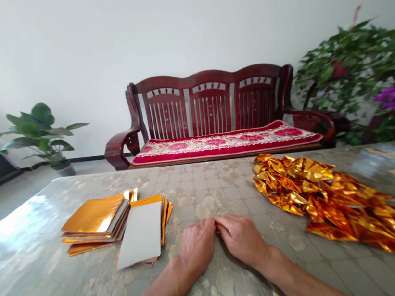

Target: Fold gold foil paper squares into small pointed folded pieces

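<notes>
My left hand (200,244) and my right hand (244,239) meet over the middle of the table, fingers closed and knuckles almost touching. Between them a small bit of gold foil paper (217,227) shows; the rest of it is hidden by my fingers. To the left lies a stack of gold foil sheets (93,216), shiny side up. Beside it a second stack of foil paper (139,233) has a pale grey backing on top. A heap of folded gold foil pieces (320,195), pointed at the ends, spreads out on the right.
The table (216,291) has a patterned, glossy cover. Clear plastic bags (377,159) lie at its right end. Behind it stands a dark red wooden bench (208,95) with a red floral cushion (218,142). Potted plants (40,132) flank the bench.
</notes>
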`<control>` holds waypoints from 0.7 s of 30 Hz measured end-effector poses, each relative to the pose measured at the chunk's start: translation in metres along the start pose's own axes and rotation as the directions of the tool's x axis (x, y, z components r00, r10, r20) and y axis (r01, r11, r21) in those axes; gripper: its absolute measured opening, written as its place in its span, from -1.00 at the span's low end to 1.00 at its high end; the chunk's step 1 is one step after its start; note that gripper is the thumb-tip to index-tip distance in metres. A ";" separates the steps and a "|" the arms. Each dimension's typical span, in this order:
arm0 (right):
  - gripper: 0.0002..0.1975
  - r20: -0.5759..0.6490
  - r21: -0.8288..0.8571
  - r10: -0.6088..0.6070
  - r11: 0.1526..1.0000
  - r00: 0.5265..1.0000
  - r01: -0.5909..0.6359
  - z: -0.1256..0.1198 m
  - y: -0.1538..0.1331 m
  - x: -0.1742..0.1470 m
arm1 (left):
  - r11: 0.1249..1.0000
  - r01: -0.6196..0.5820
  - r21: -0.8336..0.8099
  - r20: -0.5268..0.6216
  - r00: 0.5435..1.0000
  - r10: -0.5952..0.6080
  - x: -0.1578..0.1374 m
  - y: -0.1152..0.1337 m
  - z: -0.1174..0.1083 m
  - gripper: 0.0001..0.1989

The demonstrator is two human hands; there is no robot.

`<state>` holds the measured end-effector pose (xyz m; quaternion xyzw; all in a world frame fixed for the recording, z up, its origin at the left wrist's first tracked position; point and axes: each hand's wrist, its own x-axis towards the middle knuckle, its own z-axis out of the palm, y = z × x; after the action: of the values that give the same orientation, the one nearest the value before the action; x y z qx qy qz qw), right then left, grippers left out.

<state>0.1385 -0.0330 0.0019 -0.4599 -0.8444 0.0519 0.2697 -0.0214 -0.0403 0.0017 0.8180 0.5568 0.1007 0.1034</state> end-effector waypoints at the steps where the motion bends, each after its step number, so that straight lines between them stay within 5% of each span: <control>1: -0.78 -0.003 -0.010 0.001 1.000 1.000 -0.001 0.000 -0.001 0.000 | 1.000 -0.002 0.001 0.004 1.000 0.002 -0.001 0.000 0.000 -0.76; 9: -0.75 -0.047 -0.059 -0.007 0.998 0.999 0.004 0.002 -0.005 -0.004 | 1.000 0.013 0.015 0.062 0.998 -0.014 -0.003 0.006 -0.002 -0.78; 21: -0.75 -0.054 0.031 0.051 0.998 0.997 -0.049 0.005 0.000 0.000 | 1.000 0.007 0.003 -0.010 1.000 -0.007 0.000 -0.003 -0.002 -0.77</control>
<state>0.1361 -0.0322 -0.0025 -0.4782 -0.8241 0.0586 0.2979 -0.0248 -0.0386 0.0028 0.8157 0.5604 0.1034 0.0999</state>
